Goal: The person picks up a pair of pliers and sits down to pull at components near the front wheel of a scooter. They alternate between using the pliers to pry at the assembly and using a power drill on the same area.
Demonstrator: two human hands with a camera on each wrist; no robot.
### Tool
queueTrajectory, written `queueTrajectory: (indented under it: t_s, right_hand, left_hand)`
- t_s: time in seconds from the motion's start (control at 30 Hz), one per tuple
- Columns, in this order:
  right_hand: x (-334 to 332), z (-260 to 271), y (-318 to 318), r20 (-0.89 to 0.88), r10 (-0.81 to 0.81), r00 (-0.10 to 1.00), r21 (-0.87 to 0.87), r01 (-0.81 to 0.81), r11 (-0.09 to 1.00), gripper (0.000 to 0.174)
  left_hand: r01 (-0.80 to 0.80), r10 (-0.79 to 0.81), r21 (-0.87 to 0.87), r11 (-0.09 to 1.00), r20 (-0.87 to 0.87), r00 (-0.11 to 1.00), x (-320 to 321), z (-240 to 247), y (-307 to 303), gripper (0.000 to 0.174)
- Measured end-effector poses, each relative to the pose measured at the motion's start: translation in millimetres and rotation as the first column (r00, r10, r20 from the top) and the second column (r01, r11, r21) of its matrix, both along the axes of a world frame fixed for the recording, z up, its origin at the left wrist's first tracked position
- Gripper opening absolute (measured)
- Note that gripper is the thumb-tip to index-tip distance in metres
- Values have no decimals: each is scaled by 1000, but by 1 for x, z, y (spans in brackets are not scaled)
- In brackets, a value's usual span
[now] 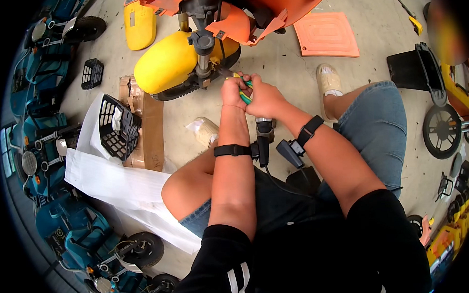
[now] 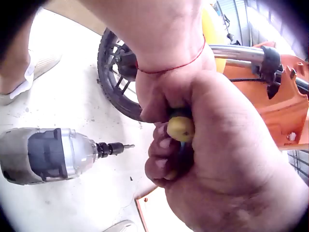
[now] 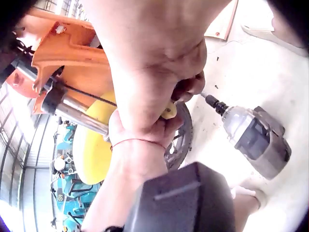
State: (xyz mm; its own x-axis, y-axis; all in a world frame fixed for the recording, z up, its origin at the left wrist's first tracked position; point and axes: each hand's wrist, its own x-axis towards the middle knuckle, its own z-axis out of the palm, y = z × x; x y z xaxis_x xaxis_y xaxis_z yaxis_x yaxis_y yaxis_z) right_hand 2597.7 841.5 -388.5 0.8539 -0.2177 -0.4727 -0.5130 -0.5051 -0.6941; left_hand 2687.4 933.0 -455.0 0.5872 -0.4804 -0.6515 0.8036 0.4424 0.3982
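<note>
A pair of pliers [image 1: 246, 98] with green and yellow handles is gripped by both hands in the head view. My left hand [image 1: 233, 92], a red cord round its wrist, holds it from the left. The right hand [image 1: 267, 96] wraps its fingers round the handles from the right. The dark head of the pliers points toward the front fork [image 1: 204, 62], beside the yellow mudguard [image 1: 164, 61] and the wheel. In the left wrist view a yellow handle end [image 2: 180, 129] shows between the hands; fingers cover most of the rest.
A power drill [image 2: 53, 154] lies on the floor under the hands. An orange body panel [image 1: 302, 7] overhangs the fork; a flat orange panel [image 1: 327, 35] lies behind. Left are a black basket [image 1: 115, 127], a cardboard box [image 1: 152, 134] and teal scooters [image 1: 72, 224].
</note>
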Motion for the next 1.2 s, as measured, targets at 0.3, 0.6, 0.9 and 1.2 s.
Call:
queueTrajectory:
  t_s: [0.3, 0.6, 0.9, 1.2]
  right_hand:
    - [-7, -38, 20, -146, -231, 962, 730, 262, 632, 90]
    - [-2, -37, 68, -373, -147, 916, 928, 366, -76, 23]
    - [4, 16, 6, -97, 37, 995, -80, -45, 996, 63]
    - [14, 35, -16, 82, 230, 970, -452, -169, 876, 55]
  left_hand:
    - [137, -379, 806, 576, 115, 918, 12, 12, -2, 21]
    - [110, -798, 888, -446, -450, 402, 18, 103, -16, 35]
    - [153, -152, -45, 987, 22, 988, 9, -14, 15, 29]
    - [-157, 143, -393, 906, -65, 988, -9, 13, -21, 27]
